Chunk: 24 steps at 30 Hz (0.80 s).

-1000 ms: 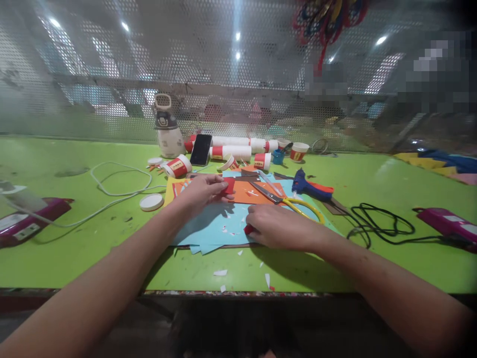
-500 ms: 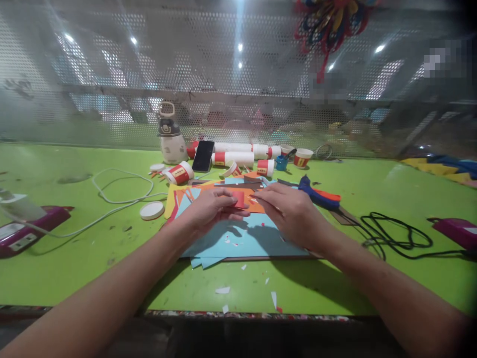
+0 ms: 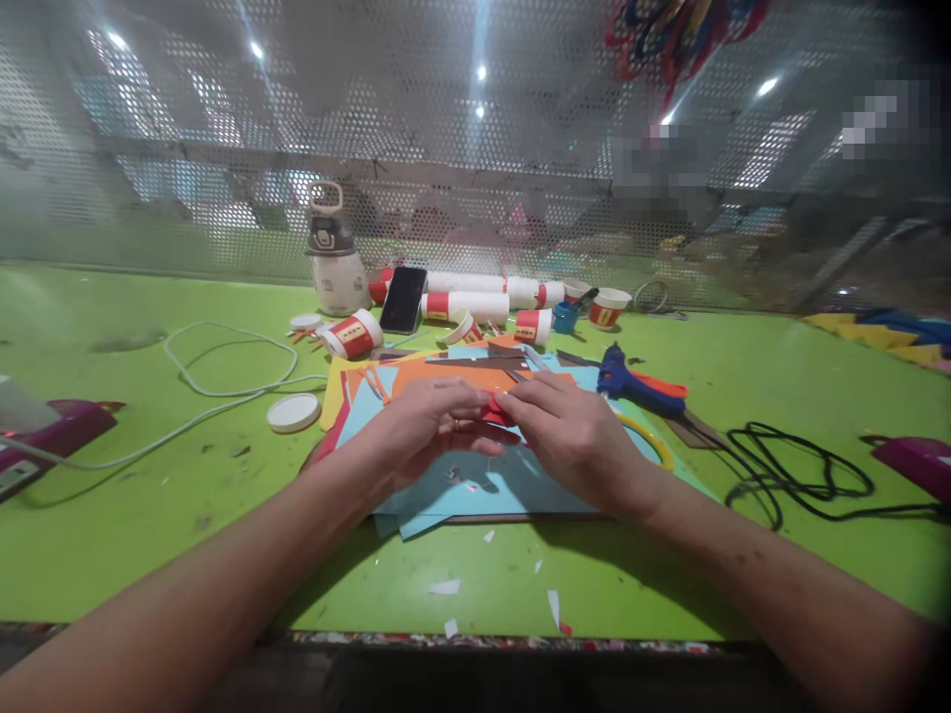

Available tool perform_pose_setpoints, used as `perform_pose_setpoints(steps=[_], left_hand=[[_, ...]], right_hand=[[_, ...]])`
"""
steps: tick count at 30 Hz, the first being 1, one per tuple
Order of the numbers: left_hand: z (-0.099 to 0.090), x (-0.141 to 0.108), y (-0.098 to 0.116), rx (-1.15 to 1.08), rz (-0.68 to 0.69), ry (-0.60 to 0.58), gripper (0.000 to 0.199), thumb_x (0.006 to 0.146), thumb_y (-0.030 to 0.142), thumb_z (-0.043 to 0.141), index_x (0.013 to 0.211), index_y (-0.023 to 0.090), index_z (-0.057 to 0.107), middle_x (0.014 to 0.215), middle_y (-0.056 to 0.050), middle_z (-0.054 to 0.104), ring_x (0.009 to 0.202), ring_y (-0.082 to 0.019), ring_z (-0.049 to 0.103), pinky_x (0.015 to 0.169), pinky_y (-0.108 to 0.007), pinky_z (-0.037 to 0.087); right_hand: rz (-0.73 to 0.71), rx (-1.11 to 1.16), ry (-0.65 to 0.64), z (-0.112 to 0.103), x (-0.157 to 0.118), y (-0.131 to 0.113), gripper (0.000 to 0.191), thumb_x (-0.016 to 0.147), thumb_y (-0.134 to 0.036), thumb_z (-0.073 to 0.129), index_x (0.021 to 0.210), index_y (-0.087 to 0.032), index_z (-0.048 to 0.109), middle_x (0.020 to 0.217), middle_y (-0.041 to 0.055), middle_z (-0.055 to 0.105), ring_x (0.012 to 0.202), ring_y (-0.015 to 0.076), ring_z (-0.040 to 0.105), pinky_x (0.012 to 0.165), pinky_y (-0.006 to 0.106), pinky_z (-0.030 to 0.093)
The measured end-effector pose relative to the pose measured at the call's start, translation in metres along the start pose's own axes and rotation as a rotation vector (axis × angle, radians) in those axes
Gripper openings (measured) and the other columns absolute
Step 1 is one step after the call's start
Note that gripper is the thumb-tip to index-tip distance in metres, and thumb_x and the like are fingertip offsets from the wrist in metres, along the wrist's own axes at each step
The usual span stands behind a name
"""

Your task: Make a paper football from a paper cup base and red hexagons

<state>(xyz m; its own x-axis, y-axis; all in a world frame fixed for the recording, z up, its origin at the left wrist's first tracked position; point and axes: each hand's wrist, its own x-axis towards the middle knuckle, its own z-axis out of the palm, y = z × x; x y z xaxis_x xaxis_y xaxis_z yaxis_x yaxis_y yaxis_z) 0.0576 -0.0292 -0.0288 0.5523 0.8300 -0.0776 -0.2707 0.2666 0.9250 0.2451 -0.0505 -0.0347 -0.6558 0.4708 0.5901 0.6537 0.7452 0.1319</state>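
My left hand [image 3: 438,421] pinches a small piece of red paper [image 3: 499,408] between thumb and fingers, its lower fingers stretched out beneath. From the other side my right hand [image 3: 580,436] has its fingertips closed on the same red paper. Both hands hover over blue paper sheets [image 3: 512,485], with an orange sheet [image 3: 412,376] lying behind them. A yellow curved band [image 3: 660,444] shows partly from behind my right wrist. Whether anything small is also between my right fingertips is hidden.
A blue glue gun [image 3: 643,386] lies at the right, with a black cable [image 3: 806,475] beyond it. Several paper cups [image 3: 353,335], a phone [image 3: 405,300] and a bottle [image 3: 336,262] are at the back. A white lid [image 3: 294,413] sits left; paper scraps [image 3: 444,587] lie in front.
My right hand has moved left, from apart to touching the red paper, and its fingertips now press on it. The yellow band has come into view. The camera view has shifted slightly.
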Motion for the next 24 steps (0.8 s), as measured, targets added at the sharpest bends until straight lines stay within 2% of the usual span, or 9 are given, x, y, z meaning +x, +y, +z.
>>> perform_pose_setpoints(steps=[4,8,10,13,16,18,20,24], left_hand=[[0.002,-0.001,0.000,0.049,-0.039,0.055,0.006,0.081,0.007,0.060,0.075,0.009,0.059,0.073,-0.009,0.070,0.070,-0.019,0.071,0.065,-0.029,0.058],[0.004,0.000,0.000,0.079,-0.036,0.072,0.008,0.082,0.002,0.055,0.079,0.009,0.056,0.071,-0.008,0.069,0.068,-0.019,0.071,0.067,-0.029,0.058],[0.005,0.000,0.001,0.083,-0.030,0.086,0.008,0.083,0.001,0.054,0.080,0.009,0.055,0.071,-0.008,0.069,0.068,-0.019,0.071,0.067,-0.029,0.058],[0.007,-0.001,0.002,0.071,-0.026,0.088,0.010,0.083,0.001,0.054,0.081,0.011,0.053,0.072,-0.008,0.070,0.071,-0.022,0.073,0.068,-0.031,0.058],[0.011,-0.003,0.001,0.065,-0.011,0.049,0.010,0.083,0.005,0.058,0.081,0.012,0.051,0.073,-0.008,0.071,0.073,-0.023,0.073,0.069,-0.031,0.057],[0.013,-0.004,0.000,0.064,0.005,0.017,0.010,0.082,0.008,0.061,0.084,0.013,0.052,0.077,-0.009,0.072,0.075,-0.022,0.073,0.069,-0.030,0.057],[0.014,-0.006,0.000,0.063,0.015,-0.007,0.012,0.083,0.010,0.062,0.087,0.014,0.051,0.080,-0.010,0.074,0.076,-0.021,0.072,0.070,-0.031,0.057],[0.017,-0.009,0.000,0.085,0.002,-0.043,0.010,0.086,0.015,0.060,0.090,0.015,0.051,0.080,-0.011,0.075,0.075,-0.019,0.072,0.074,-0.032,0.056]], right_hand=[[0.030,0.048,-0.005,0.001,0.000,-0.003,0.033,0.095,-0.009,0.038,0.098,-0.004,0.070,0.088,0.0186,0.069,0.078,0.0243,0.055,0.069,0.039,0.046],[0.124,0.171,0.012,-0.001,-0.002,-0.005,0.029,0.093,-0.013,0.042,0.098,-0.009,0.070,0.090,0.0167,0.069,0.080,0.0245,0.057,0.071,0.039,0.047],[0.223,0.262,0.047,-0.003,-0.002,-0.004,0.027,0.090,-0.013,0.045,0.103,-0.012,0.068,0.095,0.0143,0.069,0.084,0.0236,0.059,0.073,0.038,0.048],[0.458,0.419,0.098,-0.010,0.000,-0.002,0.026,0.088,-0.014,0.049,0.108,-0.014,0.065,0.096,0.0111,0.069,0.083,0.0204,0.061,0.071,0.035,0.050],[0.671,0.633,0.013,-0.017,0.004,0.000,0.020,0.088,-0.023,0.052,0.088,-0.014,0.070,0.076,0.0064,0.069,0.065,0.0167,0.060,0.057,0.029,0.049],[0.754,0.784,-0.066,-0.019,0.006,0.000,0.023,0.087,-0.027,0.054,0.076,-0.014,0.069,0.066,0.0032,0.065,0.056,0.0143,0.057,0.053,0.027,0.047],[0.810,0.912,-0.099,-0.020,0.006,-0.002,0.024,0.085,-0.030,0.056,0.073,-0.014,0.068,0.063,0.0014,0.062,0.056,0.0127,0.055,0.054,0.027,0.046],[0.896,1.072,-0.079,-0.018,0.006,-0.006,0.022,0.081,-0.034,0.061,0.071,-0.014,0.066,0.062,-0.0008,0.058,0.057,0.0111,0.050,0.057,0.026,0.042]])
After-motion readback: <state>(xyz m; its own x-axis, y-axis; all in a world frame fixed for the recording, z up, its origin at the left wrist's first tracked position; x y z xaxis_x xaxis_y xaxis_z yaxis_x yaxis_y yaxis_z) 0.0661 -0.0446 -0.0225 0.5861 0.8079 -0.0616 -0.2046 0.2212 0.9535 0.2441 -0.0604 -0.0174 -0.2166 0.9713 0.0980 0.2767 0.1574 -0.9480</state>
